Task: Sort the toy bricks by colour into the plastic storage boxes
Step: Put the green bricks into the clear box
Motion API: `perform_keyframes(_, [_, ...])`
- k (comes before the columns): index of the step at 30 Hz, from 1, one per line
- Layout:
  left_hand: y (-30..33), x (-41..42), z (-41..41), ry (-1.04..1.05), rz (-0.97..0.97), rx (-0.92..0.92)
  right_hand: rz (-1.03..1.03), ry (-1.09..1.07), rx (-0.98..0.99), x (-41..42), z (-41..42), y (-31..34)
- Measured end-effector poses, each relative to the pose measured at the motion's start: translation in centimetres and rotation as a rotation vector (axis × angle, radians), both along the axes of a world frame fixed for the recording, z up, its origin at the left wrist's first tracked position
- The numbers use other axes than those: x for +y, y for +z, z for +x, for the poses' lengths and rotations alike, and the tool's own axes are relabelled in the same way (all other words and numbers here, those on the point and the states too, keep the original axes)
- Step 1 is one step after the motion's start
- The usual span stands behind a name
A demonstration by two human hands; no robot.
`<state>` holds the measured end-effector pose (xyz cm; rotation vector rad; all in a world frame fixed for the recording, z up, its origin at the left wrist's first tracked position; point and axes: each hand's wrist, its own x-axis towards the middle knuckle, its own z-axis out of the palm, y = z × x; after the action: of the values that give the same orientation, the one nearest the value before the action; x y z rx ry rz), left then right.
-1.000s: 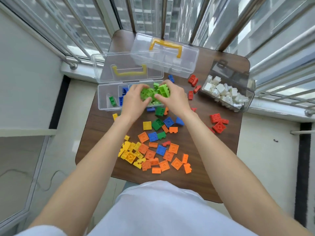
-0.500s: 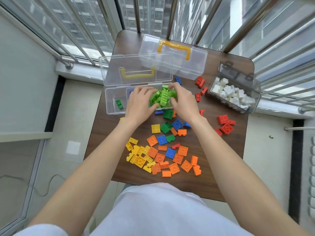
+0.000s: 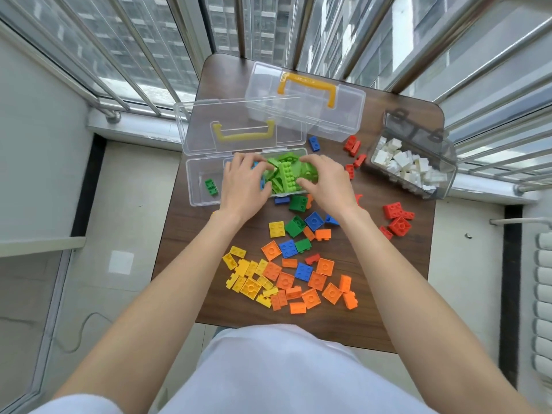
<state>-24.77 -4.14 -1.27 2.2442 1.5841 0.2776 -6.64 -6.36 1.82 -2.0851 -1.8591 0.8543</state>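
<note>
Your two hands have carried the heap of light green bricks (image 3: pixel 285 174) from above the worktop (image 3: pixel 191 228) a second ago down into the open clear box (image 3: pixel 197 180) at centre frame, so the green lot looks all but delivered. Your left hand (image 3: pixel 243 186) curls round the left side of the heap and your right hand (image 3: pixel 324 182) round the right, fingers bent over the bricks, each grip closed on them and not yet let go. One dark green brick (image 3: pixel 211 186) lies alone in the box's left end. Still loose on the worktop in the lower half of the frame are the yellow bricks (image 3: pixel 249 279), the orange bricks (image 3: pixel 310 286), a few blue bricks (image 3: pixel 288 248) and two or three darker green ones (image 3: pixel 295 227); red bricks (image 3: pixel 398 218) sit at right, and white bricks (image 3: pixel 409 168) fill a smoky box (image 3: pixel 448 162) at upper right. A second clear box (image 3: pixel 346 112) stands behind, lid shut. Your palms hide the box's dividers and whatever blue lies beneath, so which compartment takes the heap can't be told.
</note>
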Motion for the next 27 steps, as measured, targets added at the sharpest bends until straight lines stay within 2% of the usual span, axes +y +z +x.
perform_keyframes(3, [0.2,0.1,0.2,-0.019,0.003,0.032,-0.024,0.053,-0.063,0.1,0.0,0.1])
perform_keyframes(8, [0.3,-0.2,0.5,-0.022,-0.010,0.069,0.125,0.124,-0.170,0.1,-0.4,-0.2])
perform_keyframes(12, [0.1,-0.2,0.4,-0.027,-0.028,0.094,-0.003,0.195,-0.215,1.1,-2.0,-0.8])
perform_keyframes(19, [0.0,-0.2,0.2,-0.020,-0.016,0.084,0.100,-0.004,-0.112,1.3,-1.5,-0.7])
perform_keyframes(27, [0.0,-0.3,0.7,-0.041,-0.027,0.077,0.078,0.126,-0.134,1.3,-2.5,-1.8])
